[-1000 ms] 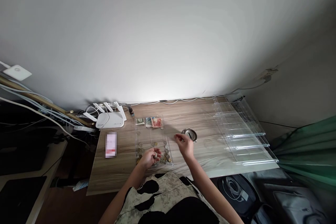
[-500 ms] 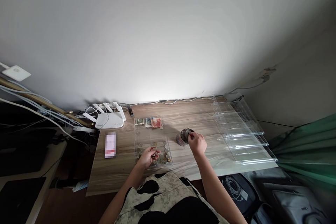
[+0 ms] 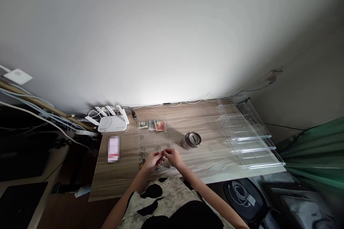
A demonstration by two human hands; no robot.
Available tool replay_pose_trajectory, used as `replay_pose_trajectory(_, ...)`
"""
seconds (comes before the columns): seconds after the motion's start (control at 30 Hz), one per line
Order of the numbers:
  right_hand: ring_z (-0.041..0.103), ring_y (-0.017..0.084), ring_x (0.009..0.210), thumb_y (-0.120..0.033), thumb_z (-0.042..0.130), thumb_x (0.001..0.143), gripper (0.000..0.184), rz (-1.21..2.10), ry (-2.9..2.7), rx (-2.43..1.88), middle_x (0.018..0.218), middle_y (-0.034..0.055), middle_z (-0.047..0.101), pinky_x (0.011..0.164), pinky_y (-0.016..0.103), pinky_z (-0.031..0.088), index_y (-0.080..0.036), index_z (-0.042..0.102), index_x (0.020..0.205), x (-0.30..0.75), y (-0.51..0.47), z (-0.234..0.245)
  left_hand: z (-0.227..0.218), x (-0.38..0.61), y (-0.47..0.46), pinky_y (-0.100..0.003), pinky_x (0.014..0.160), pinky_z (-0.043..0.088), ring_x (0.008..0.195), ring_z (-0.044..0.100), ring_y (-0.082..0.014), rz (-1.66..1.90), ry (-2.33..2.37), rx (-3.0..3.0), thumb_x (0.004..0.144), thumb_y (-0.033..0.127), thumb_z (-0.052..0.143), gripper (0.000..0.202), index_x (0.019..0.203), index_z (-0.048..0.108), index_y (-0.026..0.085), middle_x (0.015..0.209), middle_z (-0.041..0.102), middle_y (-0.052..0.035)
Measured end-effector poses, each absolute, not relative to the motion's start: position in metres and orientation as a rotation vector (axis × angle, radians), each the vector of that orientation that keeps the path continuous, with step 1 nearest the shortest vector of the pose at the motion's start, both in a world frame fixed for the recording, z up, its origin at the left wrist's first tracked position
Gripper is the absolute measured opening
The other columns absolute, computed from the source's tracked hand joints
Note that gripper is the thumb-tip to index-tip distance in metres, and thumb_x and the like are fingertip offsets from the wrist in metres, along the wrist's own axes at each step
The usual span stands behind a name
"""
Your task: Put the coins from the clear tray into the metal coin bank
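Note:
My left hand (image 3: 153,161) is closed around coins above the clear plastic tray (image 3: 154,139); the fingers mostly hide them. Against its fingertips my right hand (image 3: 172,156) pinches, closed on what looks like a coin, too small to see well. Several loose coins (image 3: 142,157) lie in the tray's near part, partly covered by my hands. At the tray's far end are a greenish banknote (image 3: 143,125) and a red banknote (image 3: 160,126) overlapping a bluish one. Right of the tray, a round coin bank can (image 3: 188,142) stands upright, a dark slot in its lid, apart from both hands.
A white router (image 3: 113,123) with several antennas stands at the back left, beside a small dark bottle (image 3: 134,114). A blurred pink-white item (image 3: 113,149) lies left of the tray. Clear plastic trays (image 3: 249,139) overlap at the right. A white cable (image 3: 177,104) runs along the wall.
My right hand has moved left from the can's lid to my left hand, and the slot is now uncovered. My left hand stays over the tray.

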State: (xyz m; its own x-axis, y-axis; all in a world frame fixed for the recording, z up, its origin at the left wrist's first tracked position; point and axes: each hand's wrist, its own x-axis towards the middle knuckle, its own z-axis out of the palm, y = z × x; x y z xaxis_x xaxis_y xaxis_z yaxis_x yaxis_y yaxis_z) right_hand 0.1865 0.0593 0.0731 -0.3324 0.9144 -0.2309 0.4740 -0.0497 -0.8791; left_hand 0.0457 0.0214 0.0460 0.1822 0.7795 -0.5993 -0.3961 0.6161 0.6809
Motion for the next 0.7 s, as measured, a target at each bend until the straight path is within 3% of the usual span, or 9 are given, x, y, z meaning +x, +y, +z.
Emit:
replay_pose_trajectory(0.1, 0.060, 0.016, 0.061, -0.033, 0.050, 0.080, 0.028, 1.225, -1.768, -1.509, 0.066, 0.0039, 0.069, 0.057, 0.024, 0.044, -0.017, 0.071, 0.069, 0.189, 0.056, 0.077, 0.047, 0.042, 0.021, -0.021, 0.044, 0.028, 0.044, 0.047, -0.0075, 0.863, 1.101, 0.367, 0.068, 0.046, 0.073, 0.036, 0.075, 0.060, 0.013, 0.059, 0.060, -0.0020)
replay_pose_trajectory(0.23, 0.060, 0.016, 0.069, -0.036, 0.045, 0.088, 0.032, 0.576, -1.723, -1.584, 0.082, 0.0072, 0.071, 0.066, 0.025, 0.045, -0.018, 0.072, 0.085, 0.232, 0.072, 0.096, 0.047, 0.029, 0.020, -0.024, 0.060, 0.044, 0.062, 0.060, -0.0121, 0.891, 1.068, 0.236, 0.072, 0.023, 0.066, 0.013, 0.081, 0.062, 0.015, 0.075, 0.067, -0.0058)
replay_pose_trajectory(0.4, 0.058, 0.018, 0.076, -0.034, 0.044, 0.090, 0.033, -0.014, -1.712, -1.770, 0.079, 0.0078, 0.070, 0.067, 0.025, 0.040, -0.017, 0.072, 0.086, 0.295, 0.101, 0.097, 0.043, 0.023, 0.021, -0.029, 0.084, 0.047, 0.090, 0.065, -0.0187, 0.859, 1.056, 0.231, 0.066, 0.006, 0.062, 0.021, 0.084, 0.063, 0.016, 0.090, 0.070, -0.0076)
replay_pose_trajectory(0.53, 0.054, 0.018, 0.073, -0.031, 0.044, 0.088, 0.032, -0.102, -1.800, -1.867, 0.073, 0.0073, 0.067, 0.062, 0.025, 0.036, -0.017, 0.071, 0.079, 0.312, 0.106, 0.084, 0.043, 0.030, 0.022, -0.029, 0.083, 0.049, 0.088, 0.067, -0.0185, 0.872, 1.070, 0.223, 0.067, 0.008, 0.066, 0.023, 0.088, 0.062, 0.015, 0.088, 0.071, -0.0074)
replay_pose_trajectory(0.7, 0.053, 0.019, 0.076, -0.031, 0.042, 0.088, 0.033, -0.089, -1.809, -1.956, 0.074, 0.0079, 0.066, 0.063, 0.026, 0.034, -0.017, 0.070, 0.077, 0.308, 0.102, 0.079, 0.048, 0.033, 0.021, -0.023, 0.068, 0.049, 0.075, 0.068, -0.0159, 0.869, 1.110, 0.225, 0.069, 0.015, 0.073, 0.020, 0.086, 0.063, 0.013, 0.080, 0.071, -0.0086)
